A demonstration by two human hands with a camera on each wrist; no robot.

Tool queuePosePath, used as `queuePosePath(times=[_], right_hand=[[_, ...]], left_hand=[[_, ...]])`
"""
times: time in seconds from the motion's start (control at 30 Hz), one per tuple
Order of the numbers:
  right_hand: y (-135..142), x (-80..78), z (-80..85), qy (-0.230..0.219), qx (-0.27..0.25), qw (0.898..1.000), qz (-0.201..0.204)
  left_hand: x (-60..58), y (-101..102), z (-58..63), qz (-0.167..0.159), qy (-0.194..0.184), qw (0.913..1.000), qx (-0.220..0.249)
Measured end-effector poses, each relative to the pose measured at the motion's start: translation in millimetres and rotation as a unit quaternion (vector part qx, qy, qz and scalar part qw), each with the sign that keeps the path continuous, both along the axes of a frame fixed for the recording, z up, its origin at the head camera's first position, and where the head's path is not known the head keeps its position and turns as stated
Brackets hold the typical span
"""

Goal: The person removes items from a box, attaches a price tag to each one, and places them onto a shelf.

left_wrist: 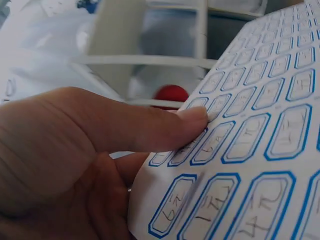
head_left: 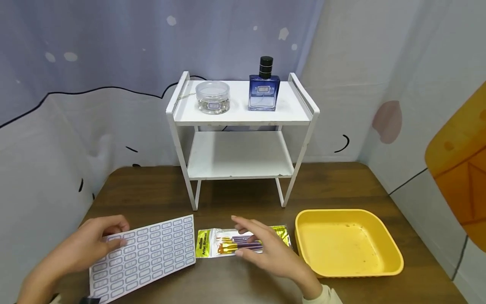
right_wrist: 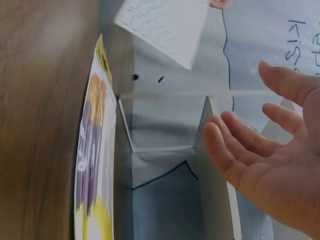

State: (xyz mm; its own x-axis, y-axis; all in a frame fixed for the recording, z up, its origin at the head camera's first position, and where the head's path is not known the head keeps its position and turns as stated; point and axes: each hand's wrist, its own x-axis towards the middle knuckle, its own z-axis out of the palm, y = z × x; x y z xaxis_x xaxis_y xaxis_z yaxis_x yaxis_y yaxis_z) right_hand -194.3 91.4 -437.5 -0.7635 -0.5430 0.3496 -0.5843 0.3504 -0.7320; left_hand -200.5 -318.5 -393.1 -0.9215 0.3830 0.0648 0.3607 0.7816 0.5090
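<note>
My left hand (head_left: 91, 241) pinches the upper left edge of a white sheet of blue-framed label stickers (head_left: 152, 253), thumb on top. Handwritten marks fill the labels up close in the left wrist view. The sheet is tilted over the table's left side. A clear packet of artist brushes (head_left: 205, 244) with yellow ends lies flat on the table, right of the sheet. Above its right half hovers my right hand (head_left: 271, 251), fingers spread and relaxed, holding nothing; it hides part of the packet. In the right wrist view the hand (right_wrist: 270, 155) and the packet (right_wrist: 92, 150) are apart.
Behind the packet stands a white two-tier rack (head_left: 239, 154). Its top carries a clear lidded jar (head_left: 213, 99) and a blue perfume bottle (head_left: 263, 95), both bearing labels. A yellow tray (head_left: 347, 242) sits at the right. Printed curtains hang around the brown table (head_left: 152, 185).
</note>
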Motion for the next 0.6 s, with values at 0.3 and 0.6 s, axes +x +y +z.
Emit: queuePosePath(times=[0.3, 0.6], right_hand=[[-11, 5.0, -3.1, -0.107, -0.057, 0.991, 0.056], [-7, 9.0, -12.4, -0.146, -0.088, 0.984, 0.050]], left_hand=[[0.6, 38, 7.9, -0.098, -0.056, 0.9822, 0.151], [-11.3, 87, -2.0, -0.129, -0.108, 0.9637, 0.208]])
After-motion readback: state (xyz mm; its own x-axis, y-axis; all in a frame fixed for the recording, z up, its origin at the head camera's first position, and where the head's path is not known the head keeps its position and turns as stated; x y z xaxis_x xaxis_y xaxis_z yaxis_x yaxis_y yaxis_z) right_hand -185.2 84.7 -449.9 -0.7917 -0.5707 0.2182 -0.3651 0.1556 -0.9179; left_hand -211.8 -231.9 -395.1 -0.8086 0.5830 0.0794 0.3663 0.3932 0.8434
